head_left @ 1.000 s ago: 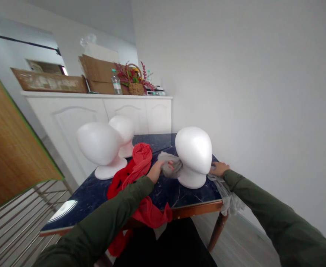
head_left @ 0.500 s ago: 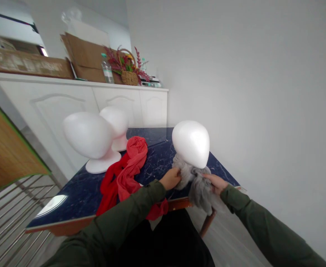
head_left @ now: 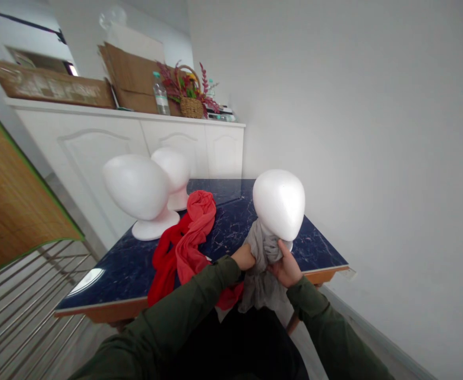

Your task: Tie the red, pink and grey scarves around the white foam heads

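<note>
A white mannequin head (head_left: pixel 279 203) stands near the table's right side, with a grey scarf (head_left: pixel 261 290) bunched round its neck and hanging past the table's front edge. My left hand (head_left: pixel 244 257) is at the scarf's left side, its fingers tucked into the cloth and partly hidden. On the other side, my right hand (head_left: pixel 287 266) closes on the gathered folds just below the head, thumb upward. To the left, a coral scarf (head_left: pixel 190 256) and a red scarf (head_left: pixel 164 264) lie loosely across the table.
Two more white mannequin heads, a nearer one (head_left: pixel 138 187) and a farther one (head_left: pixel 172 169), stand at the table's left. Beneath everything is a dark blue marbled table (head_left: pixel 231 221). Behind it, a white cabinet (head_left: pixel 97 142) carries cardboard boxes, a bottle (head_left: pixel 161 95) and a flower basket (head_left: pixel 192 107).
My right hand has moved left and inward, closer to my left hand. The grey scarf's loose end has swung from the right to hang beneath the neck. The view has shifted slightly.
</note>
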Demonstrator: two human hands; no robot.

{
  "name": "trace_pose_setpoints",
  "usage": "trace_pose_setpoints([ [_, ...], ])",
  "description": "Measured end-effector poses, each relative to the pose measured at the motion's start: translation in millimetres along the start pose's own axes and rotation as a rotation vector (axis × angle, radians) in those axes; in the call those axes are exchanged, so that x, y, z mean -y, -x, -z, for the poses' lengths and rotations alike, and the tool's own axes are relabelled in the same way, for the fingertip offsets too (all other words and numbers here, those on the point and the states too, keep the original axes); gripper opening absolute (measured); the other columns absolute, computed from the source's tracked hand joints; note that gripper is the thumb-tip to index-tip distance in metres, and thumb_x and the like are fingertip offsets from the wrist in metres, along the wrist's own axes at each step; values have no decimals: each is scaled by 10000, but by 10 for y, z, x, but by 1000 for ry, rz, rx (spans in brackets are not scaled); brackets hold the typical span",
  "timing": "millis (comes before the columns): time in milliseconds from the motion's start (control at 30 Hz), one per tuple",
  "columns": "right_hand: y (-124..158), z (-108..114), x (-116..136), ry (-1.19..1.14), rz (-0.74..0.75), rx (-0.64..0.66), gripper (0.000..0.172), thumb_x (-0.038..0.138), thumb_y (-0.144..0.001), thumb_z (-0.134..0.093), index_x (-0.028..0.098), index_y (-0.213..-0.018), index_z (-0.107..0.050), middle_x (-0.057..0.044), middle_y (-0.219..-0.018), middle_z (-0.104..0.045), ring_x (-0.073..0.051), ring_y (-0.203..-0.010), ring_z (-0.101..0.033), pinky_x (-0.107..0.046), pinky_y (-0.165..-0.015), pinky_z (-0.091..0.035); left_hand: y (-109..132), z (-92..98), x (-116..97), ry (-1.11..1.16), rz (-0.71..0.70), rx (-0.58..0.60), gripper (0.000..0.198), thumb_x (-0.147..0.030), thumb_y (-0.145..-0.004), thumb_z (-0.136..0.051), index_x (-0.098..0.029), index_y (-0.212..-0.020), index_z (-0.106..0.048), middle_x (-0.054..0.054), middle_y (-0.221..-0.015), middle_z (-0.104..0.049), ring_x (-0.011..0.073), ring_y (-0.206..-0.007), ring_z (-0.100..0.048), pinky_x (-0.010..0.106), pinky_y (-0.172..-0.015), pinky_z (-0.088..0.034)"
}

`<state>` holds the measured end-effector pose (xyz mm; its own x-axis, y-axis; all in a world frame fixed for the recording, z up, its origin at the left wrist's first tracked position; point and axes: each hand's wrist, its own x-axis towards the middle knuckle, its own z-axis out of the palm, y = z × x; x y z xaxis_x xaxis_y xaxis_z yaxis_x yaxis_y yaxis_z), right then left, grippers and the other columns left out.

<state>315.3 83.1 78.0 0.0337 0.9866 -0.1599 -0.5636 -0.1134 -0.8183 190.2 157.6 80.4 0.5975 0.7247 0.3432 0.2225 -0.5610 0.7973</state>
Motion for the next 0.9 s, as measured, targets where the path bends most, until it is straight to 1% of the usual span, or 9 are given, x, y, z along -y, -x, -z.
trace_pose_setpoints([
  [100, 74, 64, -64, 364, 180, -245, 478, 525, -690, -560, 183, -1023, -532, -70, -1013, -594, -231, -922, -544, -317, -689, -450, -15, 50, 47, 82, -67, 71, 374, -145, -761, -478, -163, -1128, -548, 73, -1172, -560, 190, -1140, -472, 331, -995, -358],
  [200, 189, 67, -194, 768, 461, -574, 533, 509, -614, -637, 129, -956, -486, -98, -900, -563, -221, -794, -534, -330, -686, -427, -17, 71, 21, 167, -104, -36, 466, -185, -758, -495, -144, -1221, -458, 91, -1277, -463, 195, -1211, -388, 353, -1058, -261],
  [267, 264, 2, -282, 936, 649, -688, 531, 494, -622, -633, 131, -960, -444, -79, -853, -526, -199, -737, -511, -334, -683, -416, -5, 41, -18, 238, -97, -114, 526, -205, -755, -510, -140, -1265, -397, 101, -1317, -412, 193, -1230, -360, 359, -1072, -227],
  [333, 302, -103, -333, 1080, 737, -615, 477, 500, -635, -617, 154, -917, -450, -45, -793, -510, -184, -699, -495, -314, -649, -402, 15, -12, -62, 307, -77, -140, 553, -220, -738, -540, -124, -1262, -392, 125, -1289, -441, 208, -1193, -407, 376, -1052, -264],
  [433, 270, -241, -322, 1252, 686, -436, 342, 495, -662, -586, 184, -739, -467, 11, -633, -478, -148, -578, -456, -257, -537, -336, 45, -65, -113, 428, 16, -131, 546, -197, -670, -606, -93, -1187, -464, 145, -1187, -532, 233, -1083, -508, 382, -978, -360],
  [533, 194, -234, -260, 1324, 676, -398, 284, 397, -761, -473, 194, -580, -392, 43, -515, -392, -114, -493, -381, -238, -490, -250, 45, 6, -111, 512, 148, -91, 474, -169, -594, -654, -97, -1054, -566, 116, -1047, -619, 230, -967, -568, 358, -893, -420],
  [667, 174, 98, -176, 1340, 719, -499, 253, 280, -739, -441, 196, -529, -327, 45, -491, -353, -110, -487, -348, -240, -492, -224, -40, 320, 8, 512, 263, -63, 305, -184, -542, -666, -93, -831, -626, 43, -737, -661, 184, -719, -604, 328, -740, -464],
  [800, 175, 589, 3, 1369, 686, -640, 209, 263, -694, -442, 200, -521, -344, 32, -493, -379, -124, -499, -370, -245, -511, -256, -150, 668, 172, 622, 357, -122, 248, -238, -562, -648, -98, -765, -617, 43, -691, -643, 148, -669, -593, 270, -686, -455],
  [900, 80, 771, 155, 1478, 688, -672, 163, 272, -665, -457, 197, -538, -387, -1, -559, -441, -158, -589, -431, -263, -574, -312, -201, 726, 288, 624, 378, -123, 263, -276, -606, -615, -114, -811, -603, 46, -697, -638, 130, -613, -581, 263, -630, -455],
])
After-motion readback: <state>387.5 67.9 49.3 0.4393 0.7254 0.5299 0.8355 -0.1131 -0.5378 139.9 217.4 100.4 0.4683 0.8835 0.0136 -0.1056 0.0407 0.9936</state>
